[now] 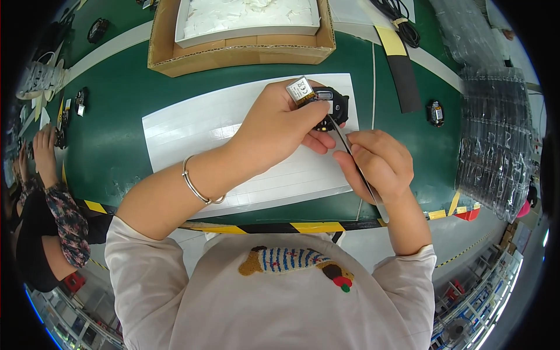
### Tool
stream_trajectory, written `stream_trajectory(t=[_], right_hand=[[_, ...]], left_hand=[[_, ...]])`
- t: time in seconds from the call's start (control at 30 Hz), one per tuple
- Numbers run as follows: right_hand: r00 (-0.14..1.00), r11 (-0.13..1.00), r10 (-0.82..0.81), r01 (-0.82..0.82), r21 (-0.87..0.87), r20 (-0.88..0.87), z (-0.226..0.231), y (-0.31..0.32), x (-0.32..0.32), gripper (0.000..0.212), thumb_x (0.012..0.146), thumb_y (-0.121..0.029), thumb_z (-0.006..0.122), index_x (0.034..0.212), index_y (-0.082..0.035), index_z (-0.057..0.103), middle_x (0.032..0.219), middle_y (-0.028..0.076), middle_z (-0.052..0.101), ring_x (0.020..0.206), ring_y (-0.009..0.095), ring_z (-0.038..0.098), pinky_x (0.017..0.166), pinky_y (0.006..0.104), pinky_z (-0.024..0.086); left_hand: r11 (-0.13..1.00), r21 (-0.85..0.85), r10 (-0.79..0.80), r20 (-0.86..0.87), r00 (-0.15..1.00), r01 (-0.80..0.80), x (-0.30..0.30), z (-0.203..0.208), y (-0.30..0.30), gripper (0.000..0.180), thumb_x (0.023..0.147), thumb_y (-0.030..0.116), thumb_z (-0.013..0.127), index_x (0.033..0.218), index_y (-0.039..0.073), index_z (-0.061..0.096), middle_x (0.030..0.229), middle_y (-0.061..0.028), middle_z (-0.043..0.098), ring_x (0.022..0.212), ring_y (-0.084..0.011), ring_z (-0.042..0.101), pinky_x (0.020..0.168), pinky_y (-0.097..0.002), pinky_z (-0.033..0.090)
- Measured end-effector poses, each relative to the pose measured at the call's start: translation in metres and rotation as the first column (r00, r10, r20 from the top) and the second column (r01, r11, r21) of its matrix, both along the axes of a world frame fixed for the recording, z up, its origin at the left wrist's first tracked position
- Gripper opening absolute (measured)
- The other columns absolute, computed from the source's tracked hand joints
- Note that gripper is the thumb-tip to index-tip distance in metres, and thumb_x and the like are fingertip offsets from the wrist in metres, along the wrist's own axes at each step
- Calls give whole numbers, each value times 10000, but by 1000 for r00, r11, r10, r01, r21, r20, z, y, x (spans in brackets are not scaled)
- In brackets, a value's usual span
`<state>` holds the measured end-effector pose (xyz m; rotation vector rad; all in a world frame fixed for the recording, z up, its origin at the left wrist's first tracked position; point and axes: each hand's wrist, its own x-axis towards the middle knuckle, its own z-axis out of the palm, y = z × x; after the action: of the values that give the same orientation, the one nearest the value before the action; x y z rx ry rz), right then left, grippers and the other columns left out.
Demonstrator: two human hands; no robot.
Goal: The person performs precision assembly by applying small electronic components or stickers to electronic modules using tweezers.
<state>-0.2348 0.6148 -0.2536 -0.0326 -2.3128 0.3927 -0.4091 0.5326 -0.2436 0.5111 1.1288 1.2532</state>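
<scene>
My left hand [273, 127] is closed around a small black electronic device [340, 108], its casing opened so that the inside faces up. Its thumb presses on the inner part. From the device's left edge a silver battery pack [300, 89] with printed markings stands out at a tilt. Metal tweezers [360, 169] are pinched in my right hand [385, 164], and their tips reach the lower inside of the device next to my left thumb. What the tips touch is too small to make out. Both hands are above a white sheet [189, 137].
A cardboard box [245, 56] holding a white tray [248, 36] stands at the far side of the green table. Another black device [435, 113] lies right, near stacked clear plastic trays [494, 134]. A black cable [399, 20] is far right. A co-worker's hand [45, 154] is at left.
</scene>
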Motion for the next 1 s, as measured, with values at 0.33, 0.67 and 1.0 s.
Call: stream_trajectory(t=[0.33, 0.67, 1.0], right_hand=[[997, 783, -64, 74, -618, 38, 9, -1, 14, 176, 754, 6, 734, 879, 19, 612, 799, 115, 652, 671, 190, 640, 627, 249, 500], [997, 303, -77, 53, -951, 31, 7, -2, -1, 171, 814, 31, 675, 884, 6, 521, 804, 99, 645, 682, 112, 632, 603, 219, 517], [996, 213, -76, 69, -975, 54, 9, -2, -5, 200, 842, 15, 647, 884, -21, 455, 780, 120, 641, 636, 125, 625, 552, 233, 511]], left_hand=[[999, 26, 39, 23, 999, -40, 2, -2, -1, 208, 883, 82, 509, 1041, -47, 549, 901, -161, 655, 689, -217, 682, 626, -302, 589], [998, 47, 42, 194, 980, -52, -1, -5, -3, 267, 876, 68, 400, 1084, -69, 498, 970, -204, 629, 791, -299, 684, 748, -355, 582], [996, 70, 40, 201, 979, -55, -2, -9, -3, 234, 892, 74, 416, 1058, -68, 499, 976, -198, 626, 808, -297, 688, 768, -357, 588]])
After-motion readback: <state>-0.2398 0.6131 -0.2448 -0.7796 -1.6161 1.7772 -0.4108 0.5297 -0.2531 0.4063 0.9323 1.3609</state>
